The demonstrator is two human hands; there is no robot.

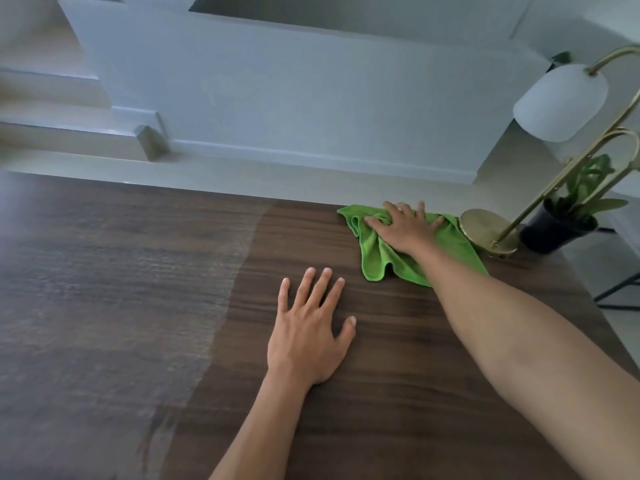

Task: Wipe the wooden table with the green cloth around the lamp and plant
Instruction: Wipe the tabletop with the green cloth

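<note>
My left grip (309, 336) lies flat on the dark wood counter (121, 306), near the middle, with its fingers spread and nothing in it. A pale shine covers the left half of the counter. My right grip (405, 227) reaches to the far edge and presses down on the green cloth (377, 252), fingers spread on top of it. The cloth is bunched up and touches the counter. Just beside it, at the far right corner, stands the gold lamp (485, 230) with its white shade. The plant (568, 216) in a dark pot sits just right of the lamp's round base.
</note>
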